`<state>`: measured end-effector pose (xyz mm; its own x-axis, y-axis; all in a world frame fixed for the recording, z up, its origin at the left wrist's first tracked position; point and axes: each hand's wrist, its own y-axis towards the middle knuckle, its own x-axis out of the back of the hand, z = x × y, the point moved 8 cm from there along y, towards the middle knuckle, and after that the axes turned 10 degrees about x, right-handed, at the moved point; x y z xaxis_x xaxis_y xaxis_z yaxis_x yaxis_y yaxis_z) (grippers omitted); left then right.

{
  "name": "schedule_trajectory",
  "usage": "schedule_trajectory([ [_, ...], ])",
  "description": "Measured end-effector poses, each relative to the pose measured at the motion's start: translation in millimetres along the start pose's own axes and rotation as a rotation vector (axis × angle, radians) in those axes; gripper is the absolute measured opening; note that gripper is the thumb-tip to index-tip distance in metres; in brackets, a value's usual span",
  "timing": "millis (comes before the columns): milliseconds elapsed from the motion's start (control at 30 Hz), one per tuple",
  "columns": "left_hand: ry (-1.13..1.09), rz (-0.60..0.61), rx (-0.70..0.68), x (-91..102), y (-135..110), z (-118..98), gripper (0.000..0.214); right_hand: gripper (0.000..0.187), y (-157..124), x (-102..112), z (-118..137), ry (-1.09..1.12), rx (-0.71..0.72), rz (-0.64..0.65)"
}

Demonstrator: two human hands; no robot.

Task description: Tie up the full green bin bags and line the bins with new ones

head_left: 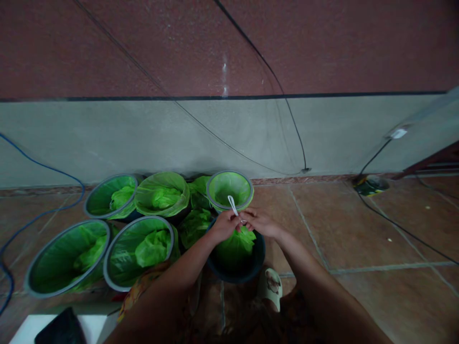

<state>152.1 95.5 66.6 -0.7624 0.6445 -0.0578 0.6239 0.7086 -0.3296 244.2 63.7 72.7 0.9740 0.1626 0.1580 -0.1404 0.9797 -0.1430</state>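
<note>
Both hands meet over a dark round bucket (260, 258). My left hand (225, 224) and my right hand (261, 221) have their fingers closed on a white cord (232, 203); a narrow loop of it sticks up between them. Right below my fingers is the gathered top of a thin green bag (234, 246), which hangs down into the bucket. My fingertips partly hide the bag's neck, and I cannot tell whether the cord is knotted. Just beyond my hands stands a grey-rimmed bin (229, 173) lined with light green material.
To the left, several grey-rimmed bins (107, 258) with green liners stand close together. Loose green bags (195, 227) lie between them. A blue cable (46, 165) runs along the left floor, black cables (394, 222) on the right. A wall (179, 138) rises behind.
</note>
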Motion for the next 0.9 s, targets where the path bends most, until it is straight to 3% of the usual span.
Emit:
schedule_trajectory([
  [200, -0.287, -0.134, 0.217, 7.7, -6.1, 17.1, 0.021, 0.023, 0.0, 16.6, -16.0, -0.238, -0.016, -0.021],
  [433, -0.423, -0.243, 0.36, 16.7, -13.5, 26.0, 0.024, 0.023, -5.2, 13.0, -4.3, -0.3, 0.022, 0.067],
  [567, -0.256, -0.253, 0.216, 20.5, -7.6, 18.9, 0.015, 0.021, -7.2, 6.8, -4.2, -0.368, -0.001, 0.128],
  [700, -0.031, -0.237, 0.052, 22.3, -1.7, 9.6, 0.011, 0.02, -5.2, 10.4, -5.5, -0.467, 0.019, 0.092],
  [900, 0.131, -0.252, -0.003, 21.3, -1.5, 5.1, 0.021, 0.017, -2.2, 17.7, -1.9, -0.498, 0.009, -0.014],
])
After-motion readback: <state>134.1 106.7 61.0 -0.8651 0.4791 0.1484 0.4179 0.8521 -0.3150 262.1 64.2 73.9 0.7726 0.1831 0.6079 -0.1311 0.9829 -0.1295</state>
